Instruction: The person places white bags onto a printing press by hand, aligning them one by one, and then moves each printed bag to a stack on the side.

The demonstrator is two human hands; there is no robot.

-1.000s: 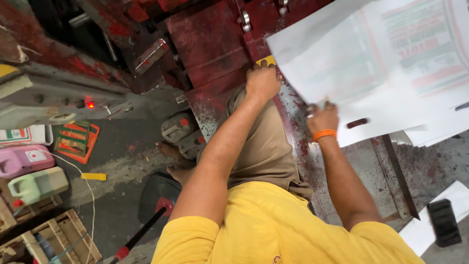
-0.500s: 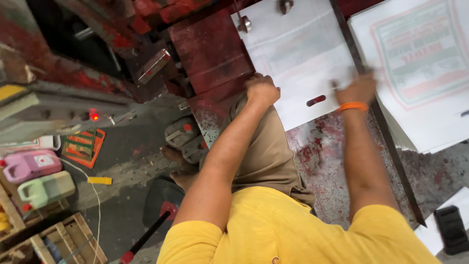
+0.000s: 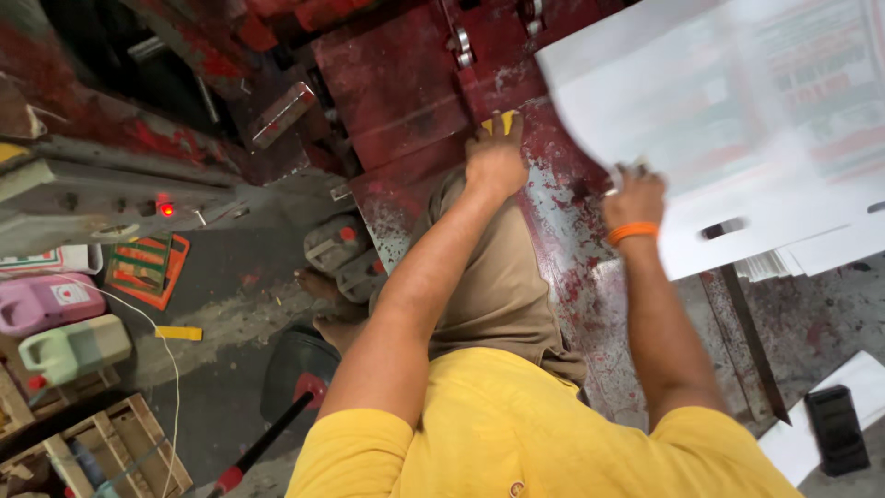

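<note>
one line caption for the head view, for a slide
Right hand lifts a white printed sheet; left hand rests on the red-stained press bed.

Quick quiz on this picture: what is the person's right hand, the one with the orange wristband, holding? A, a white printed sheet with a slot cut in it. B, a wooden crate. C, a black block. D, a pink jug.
A: the right hand grips the edge of the white printed sheet, lifted above the red-stained table.
</note>
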